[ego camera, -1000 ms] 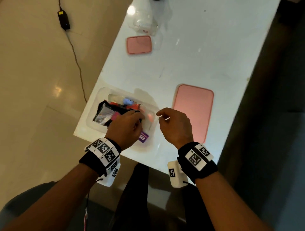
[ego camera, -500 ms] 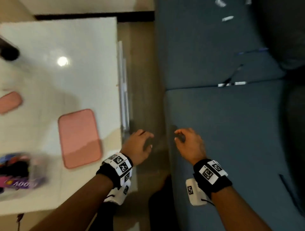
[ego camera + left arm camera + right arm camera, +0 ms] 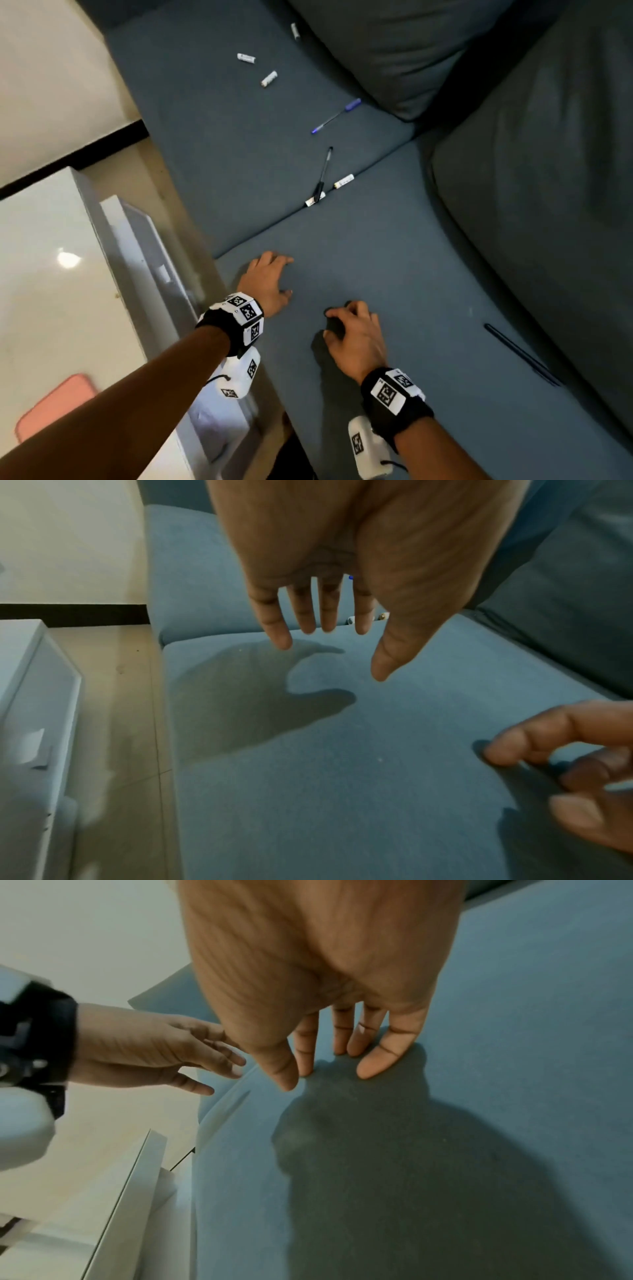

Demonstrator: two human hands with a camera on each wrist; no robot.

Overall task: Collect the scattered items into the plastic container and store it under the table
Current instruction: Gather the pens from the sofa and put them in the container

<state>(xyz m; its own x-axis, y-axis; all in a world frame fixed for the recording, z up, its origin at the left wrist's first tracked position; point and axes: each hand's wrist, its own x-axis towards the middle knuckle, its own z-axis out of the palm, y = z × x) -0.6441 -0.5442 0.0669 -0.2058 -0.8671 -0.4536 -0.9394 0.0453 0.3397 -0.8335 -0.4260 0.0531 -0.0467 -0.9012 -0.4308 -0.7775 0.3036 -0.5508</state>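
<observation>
Scattered items lie on the blue-grey sofa ahead of me: white batteries (image 3: 246,57) (image 3: 269,79) far back, a blue pen (image 3: 335,115), and a black pen (image 3: 323,174) beside two more batteries (image 3: 343,180) at the cushion seam. A dark pen (image 3: 520,353) lies at the right. My left hand (image 3: 274,279) hovers over the near cushion with fingers (image 3: 329,620) straight and spread, holding nothing. To its right my right hand (image 3: 342,325) hangs low over the same cushion, its fingers (image 3: 373,1064) relaxed and empty. The plastic container is out of view.
The white table (image 3: 51,274) stands at the left with a pink lid (image 3: 51,407) on it. A narrow strip of floor (image 3: 164,192) separates it from the sofa. Large back cushions (image 3: 531,171) rise at the right.
The view swung from the table to the sofa. Both hands left the container on the table and moved right, now out over the near seat cushion, empty.
</observation>
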